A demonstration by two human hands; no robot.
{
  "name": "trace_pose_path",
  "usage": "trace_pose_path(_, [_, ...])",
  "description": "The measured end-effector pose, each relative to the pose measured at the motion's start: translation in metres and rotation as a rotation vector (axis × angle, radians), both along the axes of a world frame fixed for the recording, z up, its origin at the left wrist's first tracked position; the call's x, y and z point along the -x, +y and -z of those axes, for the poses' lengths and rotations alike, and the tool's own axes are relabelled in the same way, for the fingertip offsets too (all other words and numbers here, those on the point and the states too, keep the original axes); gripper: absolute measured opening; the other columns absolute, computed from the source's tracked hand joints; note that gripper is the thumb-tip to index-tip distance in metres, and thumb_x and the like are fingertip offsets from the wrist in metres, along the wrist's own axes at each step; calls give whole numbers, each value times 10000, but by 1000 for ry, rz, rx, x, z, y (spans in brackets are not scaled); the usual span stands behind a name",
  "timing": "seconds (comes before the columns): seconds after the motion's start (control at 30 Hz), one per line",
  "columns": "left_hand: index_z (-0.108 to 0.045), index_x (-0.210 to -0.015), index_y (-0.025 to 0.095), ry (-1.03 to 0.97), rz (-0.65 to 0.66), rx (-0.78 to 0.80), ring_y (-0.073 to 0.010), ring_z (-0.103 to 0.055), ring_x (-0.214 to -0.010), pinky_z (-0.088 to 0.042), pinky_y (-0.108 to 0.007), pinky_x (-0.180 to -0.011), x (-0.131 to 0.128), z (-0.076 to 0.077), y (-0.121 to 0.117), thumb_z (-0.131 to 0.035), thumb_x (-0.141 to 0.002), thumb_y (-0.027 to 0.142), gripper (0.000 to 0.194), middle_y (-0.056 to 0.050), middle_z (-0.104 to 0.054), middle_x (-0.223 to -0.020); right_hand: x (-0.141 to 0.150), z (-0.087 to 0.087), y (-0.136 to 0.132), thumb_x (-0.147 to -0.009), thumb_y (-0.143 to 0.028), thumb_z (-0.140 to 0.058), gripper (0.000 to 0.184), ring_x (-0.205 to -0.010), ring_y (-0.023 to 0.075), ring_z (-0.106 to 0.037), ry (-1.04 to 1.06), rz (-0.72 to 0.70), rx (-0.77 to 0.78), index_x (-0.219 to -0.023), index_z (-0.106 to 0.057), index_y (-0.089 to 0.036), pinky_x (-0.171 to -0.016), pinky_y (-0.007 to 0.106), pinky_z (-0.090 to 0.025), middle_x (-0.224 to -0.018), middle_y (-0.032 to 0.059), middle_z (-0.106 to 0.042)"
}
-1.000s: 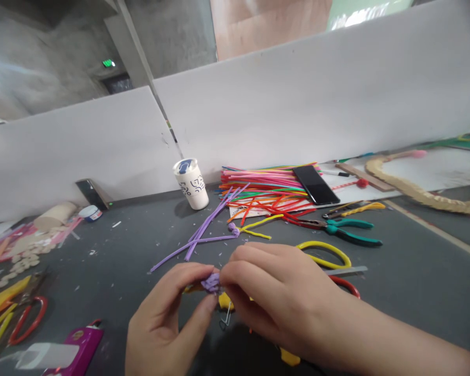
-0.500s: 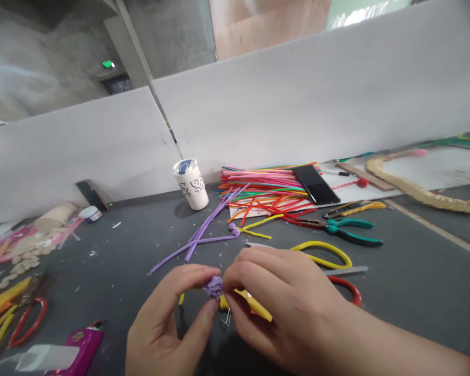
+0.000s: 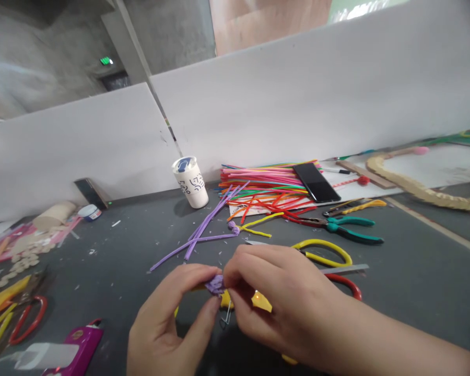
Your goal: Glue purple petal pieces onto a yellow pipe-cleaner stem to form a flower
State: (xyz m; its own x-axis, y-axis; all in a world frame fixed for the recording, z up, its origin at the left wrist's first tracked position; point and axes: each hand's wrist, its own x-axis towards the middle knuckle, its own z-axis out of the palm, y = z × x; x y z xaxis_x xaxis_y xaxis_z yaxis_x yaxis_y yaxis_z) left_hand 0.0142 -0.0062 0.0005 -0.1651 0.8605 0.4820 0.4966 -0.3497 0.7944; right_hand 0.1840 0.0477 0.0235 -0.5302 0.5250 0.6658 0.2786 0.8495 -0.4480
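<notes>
My left hand (image 3: 172, 324) and my right hand (image 3: 282, 297) meet low in the middle of the view, both pinched on a small purple pipe-cleaner knot (image 3: 215, 284). A yellow pipe cleaner (image 3: 260, 301) joined to the knot runs under my right hand's fingers. A small bare wire end (image 3: 226, 316) hangs just below the knot. Loose purple pipe cleaners (image 3: 203, 230) lie on the dark table beyond my hands.
A bundle of coloured pipe cleaners (image 3: 266, 188) with a black phone (image 3: 315, 183) on it lies at the back, next to a paper cup (image 3: 191, 183). Teal-handled pliers (image 3: 344, 230), yellow-handled scissors (image 3: 325, 250), a pink lighter (image 3: 80, 344) and red-handled scissors (image 3: 27, 318) lie around.
The yellow pipe cleaner has shifted under my right hand's fingers as they worked at the knot. Both hands stayed in nearly the same place.
</notes>
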Motion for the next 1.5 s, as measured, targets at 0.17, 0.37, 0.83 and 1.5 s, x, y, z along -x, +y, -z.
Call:
trace_pose_path(0.17, [-741, -961, 431, 44, 22, 8, -100, -697, -886, -516, -150, -857, 5, -2, 0, -688, -774, 142, 349, 125, -769, -960, -3, -4, -1, -807, -46, -497, 152, -556, 93, -473, -28, -39, 79, -736, -617, -106, -543, 208, -370, -649, -11, -561])
trace_pose_path(0.37, [-737, -980, 433, 61, 20, -1, -91, -698, -901, -511, -141, -867, 6, -1, 0, -679, -782, 137, 361, 127, -768, -974, -1, 0, 0, -836, -75, -499, 164, -557, 103, -476, -23, -1, 19, -744, -634, -95, -535, 219, -368, -653, 2, -573])
trace_pose_path(0.83, [-761, -885, 412, -78, -66, 13, -109, -661, -882, -484, -165, -870, -6, 0, -1, -682, -749, 156, 301, 119, -754, -916, 2, 8, -2, -861, -56, -458, 215, -587, 117, -459, -33, 100, -183, -736, -622, -114, -560, 239, -363, -671, 1, -560])
trace_pose_path(1.5, [-786, -851, 404, -108, -83, 54, -123, -657, -853, -484, -171, -859, -8, -4, 0, -707, -723, 162, 284, 101, -762, -888, 1, 5, -2, -885, -41, -449, 225, -580, 145, -433, -133, 65, -207, -760, -620, -116, -522, 284, -319, -682, 14, -555])
